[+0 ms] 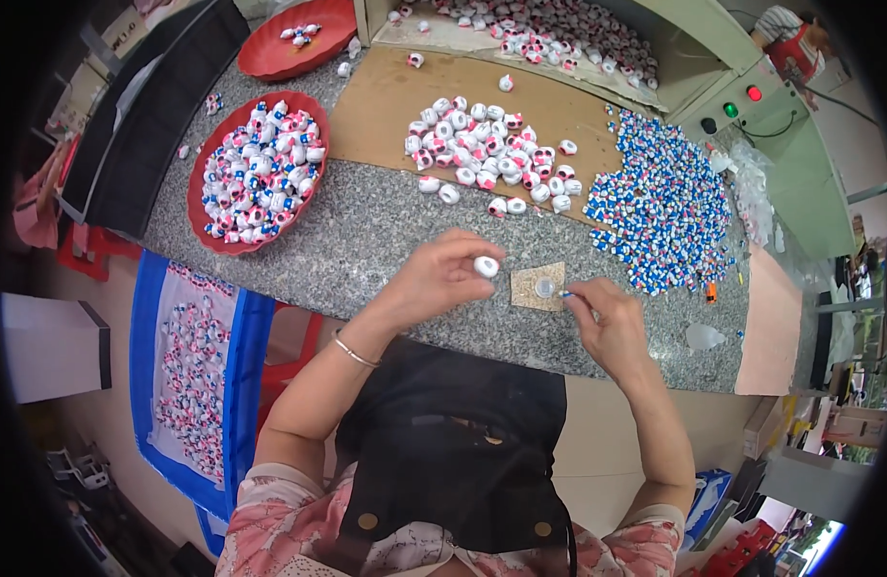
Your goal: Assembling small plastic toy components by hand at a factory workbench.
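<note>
Countertop [357, 226], grey granite, under tan pad [523, 288]. Cardboard sheet [366, 115] beyond pad, bearing white-pink figurine pieces [488, 154]. Blue-white parts heap [662, 207], right of pad and beyond. Red scalloped bowl [197, 205], full, well left of pad. Left hand [429, 279] just left of pad, right hand [612, 322] at pad's right edge; both pinching. Round clear dish [545, 288] on pad. White rounded piece [486, 266] in left pinch. Tiny bluish part [564, 294] in right pinch.

Bowl [197, 207] left — loose pieces [660, 207] right
</note>
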### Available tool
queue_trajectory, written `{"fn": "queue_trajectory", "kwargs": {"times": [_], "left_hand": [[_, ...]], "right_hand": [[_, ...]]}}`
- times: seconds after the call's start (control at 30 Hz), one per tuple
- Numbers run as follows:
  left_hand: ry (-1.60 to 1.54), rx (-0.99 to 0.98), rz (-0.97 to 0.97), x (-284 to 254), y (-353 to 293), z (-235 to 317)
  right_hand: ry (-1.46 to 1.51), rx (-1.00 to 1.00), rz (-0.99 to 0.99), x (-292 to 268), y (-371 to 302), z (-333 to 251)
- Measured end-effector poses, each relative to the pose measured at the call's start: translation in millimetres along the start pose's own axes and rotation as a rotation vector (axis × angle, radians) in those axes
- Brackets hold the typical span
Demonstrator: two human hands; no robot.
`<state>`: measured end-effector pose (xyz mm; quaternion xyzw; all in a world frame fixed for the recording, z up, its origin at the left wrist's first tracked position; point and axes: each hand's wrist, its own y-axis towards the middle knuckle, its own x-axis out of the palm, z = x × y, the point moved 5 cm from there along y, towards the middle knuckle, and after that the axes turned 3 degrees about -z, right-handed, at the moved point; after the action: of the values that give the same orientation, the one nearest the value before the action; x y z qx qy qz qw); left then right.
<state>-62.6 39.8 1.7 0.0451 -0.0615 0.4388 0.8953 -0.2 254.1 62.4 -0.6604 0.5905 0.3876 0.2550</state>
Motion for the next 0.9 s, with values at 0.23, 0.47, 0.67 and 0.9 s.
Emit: {"fn": "queue_trajectory", "kwargs": {"times": [0.23, 0.47, 0.67, 0.9], "left_hand": [[-0.221, -0.114, -0.007, 9, -36, 7], [-0.285, -0.042, 0.003, 11, -35, -6], [-0.122, -0.077, 0.132, 20, -27, -13], [0.309, 0.187, 0.229, 33, -18, -9]], "right_hand": [[-0.361, -0.184, -0.077, 29, 19, -8], [-0.313, -0.158, -0.127, 27, 21, -4], [-0.291, -0.153, -0.143, 28, 20, -3], [0.383, 0.256, -0.020, 20, 5, 4]]}}
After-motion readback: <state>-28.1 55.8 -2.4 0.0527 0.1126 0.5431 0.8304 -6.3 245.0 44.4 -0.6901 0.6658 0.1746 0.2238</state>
